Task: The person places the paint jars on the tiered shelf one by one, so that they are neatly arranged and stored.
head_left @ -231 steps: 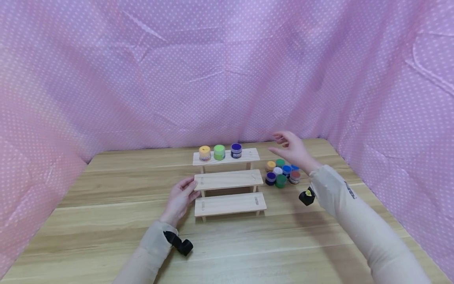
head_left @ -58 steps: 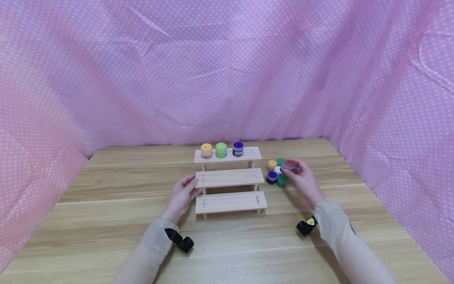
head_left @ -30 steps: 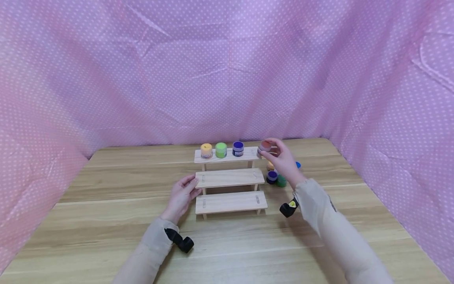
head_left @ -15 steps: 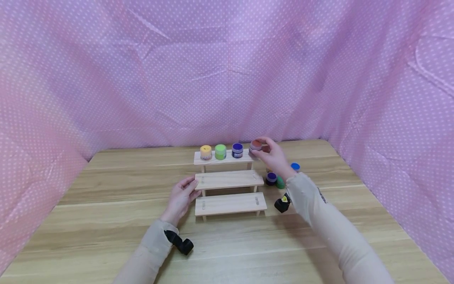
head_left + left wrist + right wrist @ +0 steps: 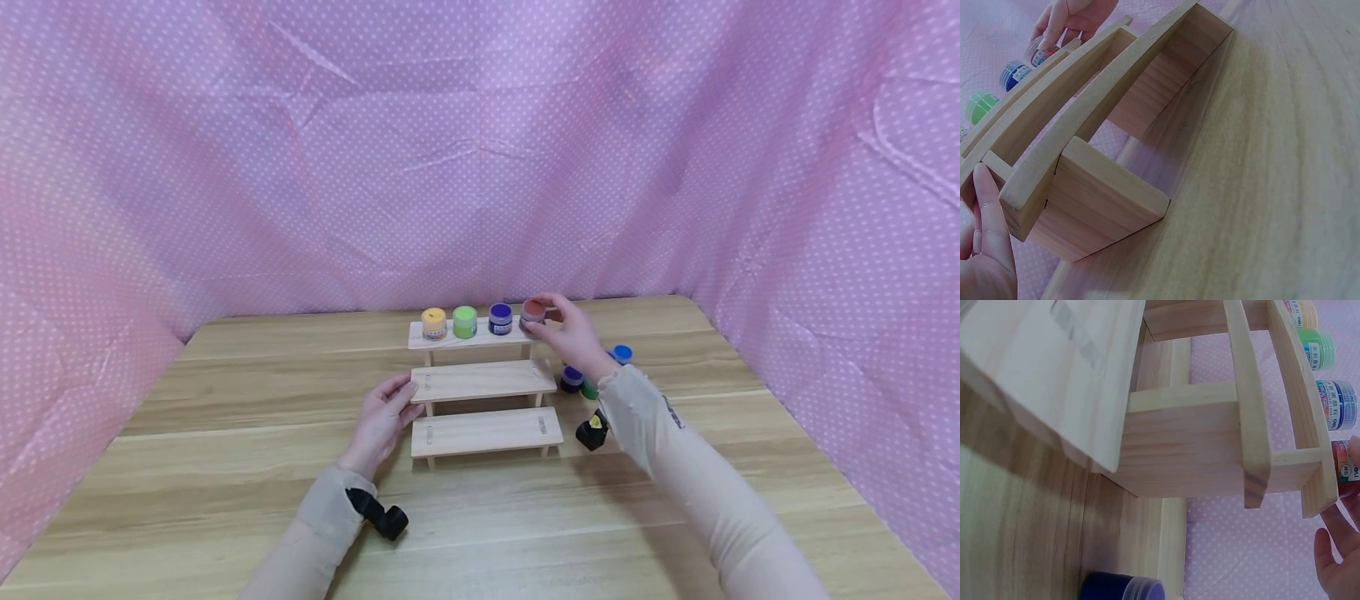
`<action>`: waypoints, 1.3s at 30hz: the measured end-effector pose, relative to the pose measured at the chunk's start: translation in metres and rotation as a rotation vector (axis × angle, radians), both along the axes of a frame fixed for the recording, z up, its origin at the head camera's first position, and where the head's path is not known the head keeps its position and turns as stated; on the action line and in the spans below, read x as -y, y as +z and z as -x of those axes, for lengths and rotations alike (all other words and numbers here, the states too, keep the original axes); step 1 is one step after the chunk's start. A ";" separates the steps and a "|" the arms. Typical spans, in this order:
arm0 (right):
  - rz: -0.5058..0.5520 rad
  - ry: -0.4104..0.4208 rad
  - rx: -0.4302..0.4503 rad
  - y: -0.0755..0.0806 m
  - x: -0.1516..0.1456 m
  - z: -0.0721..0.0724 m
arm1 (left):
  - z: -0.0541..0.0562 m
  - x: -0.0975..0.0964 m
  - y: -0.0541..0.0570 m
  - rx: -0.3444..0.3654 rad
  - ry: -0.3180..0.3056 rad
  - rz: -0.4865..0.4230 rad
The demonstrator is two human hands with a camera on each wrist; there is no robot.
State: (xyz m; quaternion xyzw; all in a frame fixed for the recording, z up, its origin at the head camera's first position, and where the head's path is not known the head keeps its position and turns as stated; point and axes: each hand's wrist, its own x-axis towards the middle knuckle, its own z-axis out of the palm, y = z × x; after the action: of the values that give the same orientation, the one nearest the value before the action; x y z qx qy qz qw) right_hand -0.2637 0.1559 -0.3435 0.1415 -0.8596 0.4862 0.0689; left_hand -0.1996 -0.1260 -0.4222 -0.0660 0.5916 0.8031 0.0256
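Observation:
My right hand pinches a reddish-brown paint jar at the right end of the top step of a three-tier wooden stand. In the right wrist view this jar appears level with the others on the step. A yellow paint jar, a light green one and a dark purple one stand to its left in a row. With thumb and fingers, my left hand grips the left end of the middle step.
More paint jars stand on the wooden table right of the stand, partly hidden by my right arm: a purple jar, a green jar and a blue jar. A pink dotted cloth hangs behind the table.
My right hand has picked the reddish-brown jar out of the group on the table and carried it left onto the top step's right end. My left hand has stayed on the stand.

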 end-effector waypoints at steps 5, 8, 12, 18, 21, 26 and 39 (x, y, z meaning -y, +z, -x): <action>-0.041 -0.008 0.007 -0.001 0.001 0.001 | 0.001 0.001 0.000 0.002 -0.001 -0.007; -0.046 -0.010 0.015 -0.001 0.002 0.002 | 0.001 0.001 0.001 0.004 0.001 -0.005; -0.057 -0.002 0.010 -0.001 0.003 0.002 | 0.002 0.001 0.001 0.009 0.003 0.002; -0.060 0.008 0.013 0.000 0.003 0.002 | 0.003 0.001 0.001 0.014 0.008 0.004; -0.054 0.012 0.020 0.001 0.003 0.002 | 0.004 0.002 0.002 0.015 0.008 0.003; -0.051 0.014 0.050 0.002 0.003 0.004 | 0.006 0.003 0.002 0.014 0.009 -0.008; -0.028 0.055 0.053 0.005 -0.001 0.007 | 0.005 0.002 0.003 0.012 0.014 0.005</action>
State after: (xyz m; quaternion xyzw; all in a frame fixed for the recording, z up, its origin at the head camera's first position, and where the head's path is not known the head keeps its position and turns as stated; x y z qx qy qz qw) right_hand -0.2709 0.1570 -0.3386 0.1532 -0.8637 0.4793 0.0304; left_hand -0.2050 -0.1283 -0.4188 -0.0751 0.5929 0.8014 0.0235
